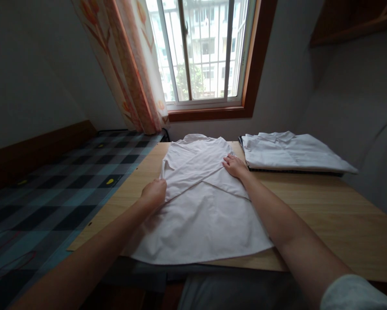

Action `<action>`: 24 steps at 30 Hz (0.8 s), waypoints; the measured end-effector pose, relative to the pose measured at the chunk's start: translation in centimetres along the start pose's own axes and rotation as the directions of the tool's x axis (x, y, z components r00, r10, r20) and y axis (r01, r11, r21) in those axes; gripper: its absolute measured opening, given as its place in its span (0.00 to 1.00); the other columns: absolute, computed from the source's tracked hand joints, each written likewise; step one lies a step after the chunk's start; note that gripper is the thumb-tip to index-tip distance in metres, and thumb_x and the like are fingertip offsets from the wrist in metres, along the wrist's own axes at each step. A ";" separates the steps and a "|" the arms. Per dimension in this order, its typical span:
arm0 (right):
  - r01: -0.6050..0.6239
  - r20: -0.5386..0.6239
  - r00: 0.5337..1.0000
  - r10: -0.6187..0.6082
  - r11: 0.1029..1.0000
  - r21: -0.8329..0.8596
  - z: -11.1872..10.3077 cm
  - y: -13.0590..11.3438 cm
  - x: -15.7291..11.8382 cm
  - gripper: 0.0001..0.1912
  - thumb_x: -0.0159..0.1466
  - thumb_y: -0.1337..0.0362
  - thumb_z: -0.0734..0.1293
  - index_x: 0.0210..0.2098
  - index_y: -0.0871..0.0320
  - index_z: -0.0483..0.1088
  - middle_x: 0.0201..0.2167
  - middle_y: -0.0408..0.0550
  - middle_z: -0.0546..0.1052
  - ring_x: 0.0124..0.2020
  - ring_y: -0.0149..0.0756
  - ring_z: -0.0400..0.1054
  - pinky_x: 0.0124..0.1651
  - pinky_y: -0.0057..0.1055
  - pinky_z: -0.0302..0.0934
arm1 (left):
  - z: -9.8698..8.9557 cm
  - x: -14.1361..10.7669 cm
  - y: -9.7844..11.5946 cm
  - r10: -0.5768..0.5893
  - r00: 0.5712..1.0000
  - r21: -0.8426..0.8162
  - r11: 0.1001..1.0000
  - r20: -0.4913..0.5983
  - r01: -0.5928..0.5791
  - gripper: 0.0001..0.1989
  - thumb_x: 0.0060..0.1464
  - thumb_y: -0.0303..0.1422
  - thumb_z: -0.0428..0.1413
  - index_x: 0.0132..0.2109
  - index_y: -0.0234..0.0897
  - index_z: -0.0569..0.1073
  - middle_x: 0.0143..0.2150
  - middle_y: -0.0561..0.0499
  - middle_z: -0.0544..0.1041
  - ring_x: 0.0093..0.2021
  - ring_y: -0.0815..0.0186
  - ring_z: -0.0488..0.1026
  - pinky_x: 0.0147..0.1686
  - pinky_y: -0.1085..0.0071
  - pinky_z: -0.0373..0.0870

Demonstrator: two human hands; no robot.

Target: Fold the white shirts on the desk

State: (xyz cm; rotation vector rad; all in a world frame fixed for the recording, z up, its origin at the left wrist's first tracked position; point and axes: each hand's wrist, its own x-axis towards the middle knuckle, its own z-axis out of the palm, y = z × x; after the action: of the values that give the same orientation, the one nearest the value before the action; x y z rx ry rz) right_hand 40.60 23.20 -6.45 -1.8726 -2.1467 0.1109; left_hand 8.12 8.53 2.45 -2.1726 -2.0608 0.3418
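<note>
A white shirt (206,219) lies spread on the wooden board, its collar end toward the window and its hem near me. Its sleeves are folded across the body, one over the other. My left hand (154,192) is closed at the shirt's left edge, with fabric at its fingers. On the right edge, near the upper part, my right hand (235,165) rests with its fingers stretched out flat on the cloth.
A pale wooden board (313,206) carries the shirt. At its back right sits a stack of folded white shirts (287,150) over something dark. A checked bed cover (70,181) lies to the left. Behind are a floral curtain (132,64) and a barred window (206,56).
</note>
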 end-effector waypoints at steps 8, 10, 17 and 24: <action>-0.001 -0.002 1.000 0.001 1.000 0.013 -0.1 -0.1 -0.1 0.27 0.71 0.53 0.54 0.65 0.57 0.63 0.69 0.53 0.57 0.68 0.45 0.52 0.68 0.38 0.44 | 0.1 -1.5 -1.7 -0.032 0.999 0.026 0.999 0.007 0.031 0.16 0.59 0.31 0.47 0.49 0.31 0.73 0.50 0.35 0.76 0.48 0.52 0.76 0.44 0.64 0.71; -0.002 -0.001 1.000 0.002 1.000 0.013 -0.1 -0.1 -0.1 0.27 0.71 0.53 0.54 0.65 0.56 0.63 0.69 0.52 0.57 0.68 0.45 0.52 0.68 0.38 0.44 | 0.1 -2.2 -1.6 -0.073 0.997 0.036 0.997 0.018 0.073 0.18 0.61 0.34 0.45 0.53 0.33 0.71 0.48 0.37 0.77 0.47 0.52 0.77 0.43 0.63 0.71; -0.006 0.010 1.000 0.006 1.000 0.013 0.0 0.0 0.0 0.27 0.71 0.53 0.54 0.65 0.56 0.62 0.70 0.53 0.56 0.68 0.45 0.51 0.69 0.39 0.44 | 0.1 -3.5 0.3 -0.138 0.989 0.068 0.989 0.047 0.135 0.22 0.64 0.30 0.39 0.60 0.27 0.64 0.45 0.33 0.79 0.47 0.50 0.78 0.42 0.60 0.71; -0.006 0.004 1.000 0.006 1.000 0.012 0.1 0.0 0.0 0.27 0.71 0.52 0.54 0.65 0.56 0.62 0.70 0.52 0.56 0.68 0.44 0.51 0.69 0.38 0.44 | 0.3 -5.5 0.7 -0.075 0.997 0.087 0.994 0.013 0.073 0.20 0.64 0.26 0.35 0.52 0.28 0.69 0.39 0.33 0.80 0.43 0.50 0.79 0.38 0.60 0.72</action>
State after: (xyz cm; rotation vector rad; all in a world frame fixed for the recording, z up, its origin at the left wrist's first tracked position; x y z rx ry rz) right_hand 40.61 23.26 -6.53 -1.8743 -2.1386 0.1288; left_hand 8.43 2.97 2.39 -2.0453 -2.0878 0.4336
